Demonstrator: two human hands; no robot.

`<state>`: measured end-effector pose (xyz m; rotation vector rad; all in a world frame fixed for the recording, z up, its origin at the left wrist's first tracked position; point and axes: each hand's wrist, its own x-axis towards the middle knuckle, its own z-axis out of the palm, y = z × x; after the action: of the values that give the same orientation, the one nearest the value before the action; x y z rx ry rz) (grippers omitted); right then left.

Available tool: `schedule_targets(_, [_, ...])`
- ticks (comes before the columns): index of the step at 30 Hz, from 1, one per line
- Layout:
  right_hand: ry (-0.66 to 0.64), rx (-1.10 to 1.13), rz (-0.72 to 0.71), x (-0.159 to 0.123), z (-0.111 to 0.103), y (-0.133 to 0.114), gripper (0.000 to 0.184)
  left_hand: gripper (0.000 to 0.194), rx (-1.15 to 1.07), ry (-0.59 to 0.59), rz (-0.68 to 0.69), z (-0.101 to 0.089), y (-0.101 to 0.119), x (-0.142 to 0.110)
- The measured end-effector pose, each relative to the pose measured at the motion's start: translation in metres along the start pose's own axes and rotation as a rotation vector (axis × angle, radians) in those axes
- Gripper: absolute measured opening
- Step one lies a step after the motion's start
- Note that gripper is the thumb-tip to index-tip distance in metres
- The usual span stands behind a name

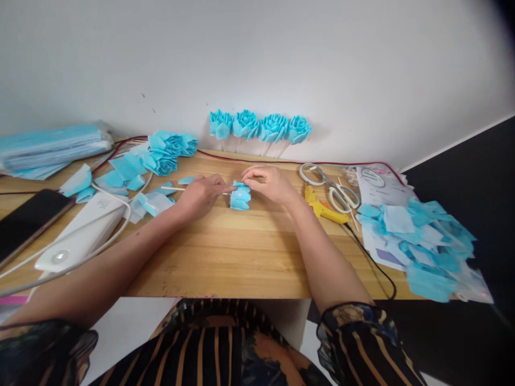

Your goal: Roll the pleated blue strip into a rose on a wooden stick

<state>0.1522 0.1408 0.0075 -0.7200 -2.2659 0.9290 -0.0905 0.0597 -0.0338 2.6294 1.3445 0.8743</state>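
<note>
A partly formed blue flower lies sideways over the wooden table, on the end of a thin wooden stick. My left hand is closed around the stick, its index finger reaching to the flower's base. At the flower's upper right side, my right hand pinches the edge of a blue petal with thumb and fingertips. Small loose blue pieces lie left of my left hand. Right of my right hand rest a yellow glue gun and white-handled scissors.
Several finished blue flowers lean against the wall; more blue flowers lie at back left. A white power strip, black phone and blue sheet stack occupy the left. Cut blue pieces are heaped at right.
</note>
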Motion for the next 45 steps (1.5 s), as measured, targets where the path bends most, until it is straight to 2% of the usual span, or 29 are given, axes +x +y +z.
schedule_targets(9, [-0.096,-0.016,-0.027,-0.001,-0.005,0.001,0.019,0.041,-0.019,0.016,0.02,0.001,-0.003,0.0])
schedule_targets(13, [-0.161,-0.027,-0.026,-0.002,-0.009,0.001,0.026,0.038,-0.026,0.022,0.013,0.002,-0.002,0.001])
schedule_targets(18, [-0.155,-0.065,0.022,-0.003,-0.01,-0.004,0.041,0.025,-0.064,0.057,-0.13,0.002,0.001,0.002])
schedule_targets(20, [-0.147,-0.065,0.061,-0.004,-0.009,-0.008,0.044,0.027,-0.051,0.06,-0.157,0.002,0.003,0.003])
schedule_targets(27, [-0.139,-0.039,0.116,-0.004,-0.01,-0.015,0.051,0.04,-0.026,0.021,0.018,0.0,0.002,0.002])
schedule_targets(40, [0.021,0.038,0.063,-0.006,-0.009,-0.011,0.063,0.039,-0.088,0.064,0.023,0.001,0.001,0.002])
schedule_targets(45, [-0.039,-0.021,0.078,-0.005,-0.01,-0.015,0.064,0.041,-0.09,0.073,0.033,0.002,0.0,0.001])
